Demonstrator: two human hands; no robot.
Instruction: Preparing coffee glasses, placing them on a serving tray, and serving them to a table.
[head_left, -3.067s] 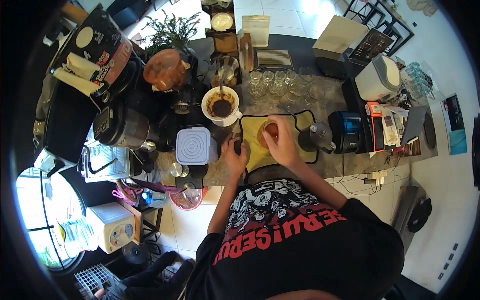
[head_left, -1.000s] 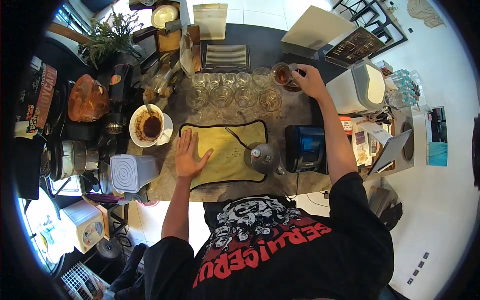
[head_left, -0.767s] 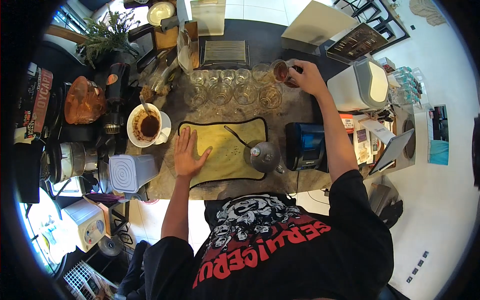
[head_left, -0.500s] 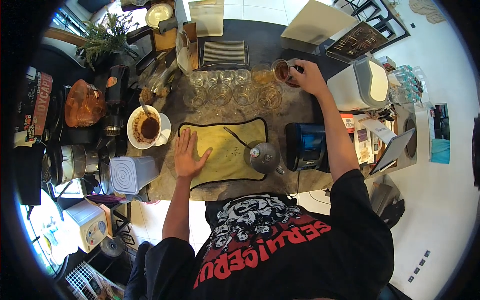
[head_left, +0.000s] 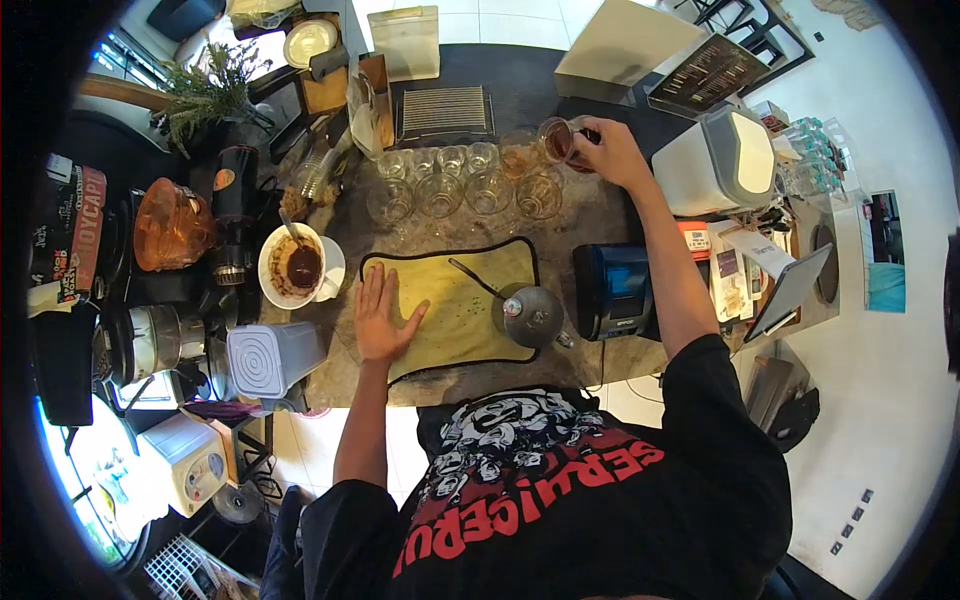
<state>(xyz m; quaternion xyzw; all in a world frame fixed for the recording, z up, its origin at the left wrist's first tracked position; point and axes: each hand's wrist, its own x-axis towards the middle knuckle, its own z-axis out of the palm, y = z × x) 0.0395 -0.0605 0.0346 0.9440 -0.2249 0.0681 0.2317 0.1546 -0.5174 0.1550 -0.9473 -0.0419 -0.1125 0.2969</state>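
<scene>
My right hand (head_left: 606, 152) grips the handle of a small glass coffee server (head_left: 556, 141), tilted left at the far right of the glasses. Amber-brown liquid shows in the server and in the glass (head_left: 518, 160) beside its rim. Whether liquid is running between them I cannot tell. In front stands a row of larger glass cups (head_left: 439, 194), with small glasses (head_left: 452, 159) behind. My left hand (head_left: 380, 318) lies flat, fingers spread, on the left edge of a yellow cloth (head_left: 445, 325) with dark trim. A grey gooseneck kettle (head_left: 533, 316) rests on the cloth's right side.
Left of the cloth is a white cup-shaped dripper (head_left: 280, 262) with dark wet grounds and a spoon, near a grey lidded container (head_left: 262, 360). A blue-black device (head_left: 612, 292) stands right of the kettle. A white bin (head_left: 705, 170) sits beyond my right forearm; a slatted rack (head_left: 443, 112) lies behind the glasses.
The whole view has shifted slightly. My right hand still holds the tilted server near the same glass, and my left hand stays flat on the cloth.
</scene>
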